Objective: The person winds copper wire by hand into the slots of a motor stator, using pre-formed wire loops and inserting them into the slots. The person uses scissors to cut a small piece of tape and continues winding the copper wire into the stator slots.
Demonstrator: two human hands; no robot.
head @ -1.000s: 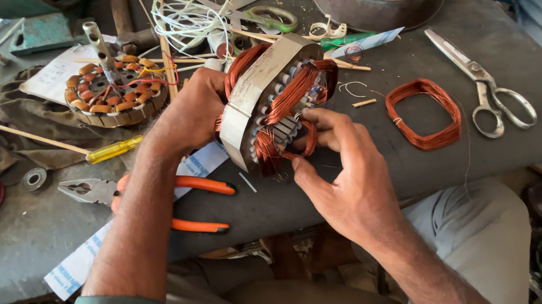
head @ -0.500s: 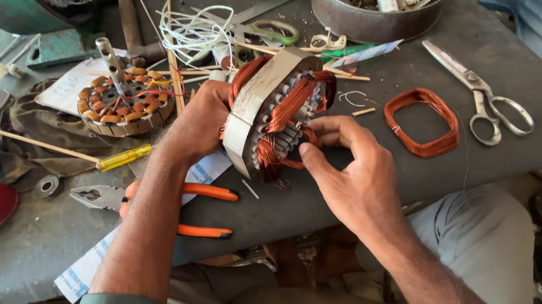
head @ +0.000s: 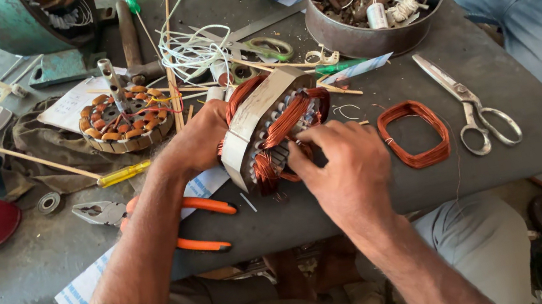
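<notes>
Item: motor stator (head: 259, 128), a ring of stacked steel laminations with copper windings, held tilted on edge just above the dark surface (head: 541, 126) at its middle, so the slots face the worker.

Left hand (head: 199, 142): cupped around the far outer rim, fingers wrapped and pressed to the metal, apparently steadying the ring against the push of the other hand.

Right hand (head: 347, 161): fingers (head: 300, 150) bunched together and pushed into the copper coil at the near side of the core (whether they pinch a single strand cannot be told).

Near by, right: a loose copper coil (head: 415, 134), wound in a rounded rectangle, lying flat within easy reach; beyond it, scissors (head: 470, 102).

Left: orange-handled pliers (head: 171, 218) partly under the left forearm, a yellow-handled screwdriver (head: 123, 174), a second wound stator (head: 125, 118) with a shaft standing upright.

Far edge: round metal pan (head: 339, 32) of small parts, a tangle of white wire (head: 194, 50).

Far right: another person's knee in jeans (head: 521, 11).
</notes>
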